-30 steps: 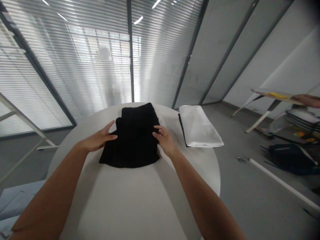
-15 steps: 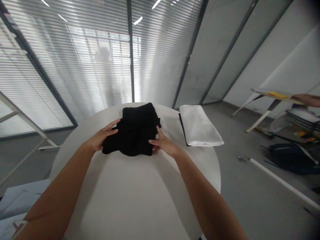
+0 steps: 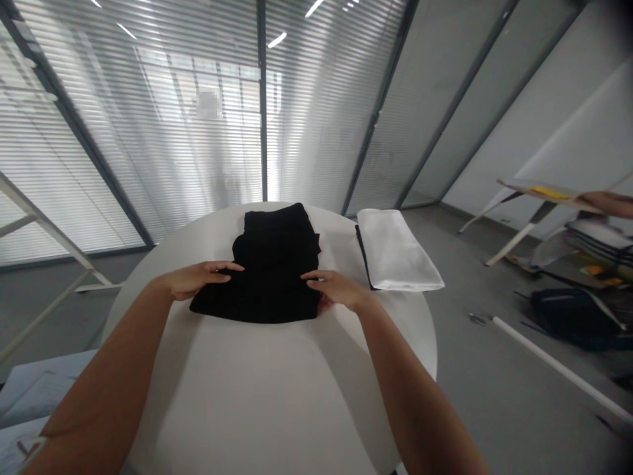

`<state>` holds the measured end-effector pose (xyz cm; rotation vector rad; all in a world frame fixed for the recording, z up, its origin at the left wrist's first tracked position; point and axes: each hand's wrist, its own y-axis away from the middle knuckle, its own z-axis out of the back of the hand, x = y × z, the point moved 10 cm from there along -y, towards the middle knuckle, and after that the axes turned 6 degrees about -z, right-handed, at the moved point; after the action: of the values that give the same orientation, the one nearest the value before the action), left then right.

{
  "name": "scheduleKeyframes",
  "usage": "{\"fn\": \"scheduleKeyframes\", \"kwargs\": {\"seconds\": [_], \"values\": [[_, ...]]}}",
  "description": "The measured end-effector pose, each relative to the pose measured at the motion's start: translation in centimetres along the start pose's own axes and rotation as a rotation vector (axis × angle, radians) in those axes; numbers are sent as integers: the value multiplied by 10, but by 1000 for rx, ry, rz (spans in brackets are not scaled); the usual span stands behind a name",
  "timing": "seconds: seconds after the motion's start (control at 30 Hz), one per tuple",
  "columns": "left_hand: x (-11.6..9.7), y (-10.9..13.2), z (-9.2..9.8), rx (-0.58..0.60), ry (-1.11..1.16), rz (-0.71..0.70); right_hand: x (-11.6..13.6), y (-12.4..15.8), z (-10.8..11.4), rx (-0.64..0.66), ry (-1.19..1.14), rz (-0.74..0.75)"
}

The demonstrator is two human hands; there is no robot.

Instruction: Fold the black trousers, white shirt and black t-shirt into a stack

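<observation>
Folded black garment [image 3: 274, 264] sits at the middle of my feed, on the near half of a round white table [image 3: 257, 389], straight ahead of me. It forms a layered stack, broader at the near edge and narrower at the far one, and I judge its long axis to run away from me. My left hand [image 3: 200, 279] lies on its left side and my right hand [image 3: 336, 288] on its right, so the stack lies between them, with a strip of black separating the fingertips, which point toward each other. Neither hand is clearly the nearer. The left fingers are together and flat on top, not clamped. The right fingers are also together on top, but that thumb is hidden at the near edge, and I cannot tell whether it is tucked under the cloth.

Just right of the stack, a folded white cloth [image 3: 398, 251] lies on the table. Far right, another person's hand [image 3: 608, 204] rests at a raised board [image 3: 539, 191], and a dark backpack [image 3: 573, 320] and a white tube [image 3: 554, 363] lie on the grey floor.
</observation>
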<state>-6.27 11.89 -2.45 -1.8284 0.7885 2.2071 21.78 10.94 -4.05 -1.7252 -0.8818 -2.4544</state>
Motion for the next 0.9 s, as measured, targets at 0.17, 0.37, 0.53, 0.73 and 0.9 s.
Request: {"fn": "scheduleKeyframes", "kwargs": {"seconds": [0.17, 0.37, 0.53, 0.73, 0.9], "values": [[-1, 2, -8, 46, -76, 11, 6, -1, -7, -73, 111, 119], [0, 4, -12, 102, -103, 12, 6, 12, -13, 117, 249, 107], [-4, -5, -5, 6, -104, -72, 23, 33, 6, -103, 617, 206], [-7, -17, -2, -125, 167, -100, 41, 37, -40, -186, 856, 377], [-10, -17, 3, -183, 144, -91, 58, 36, -42, -284, 909, 448]]}}
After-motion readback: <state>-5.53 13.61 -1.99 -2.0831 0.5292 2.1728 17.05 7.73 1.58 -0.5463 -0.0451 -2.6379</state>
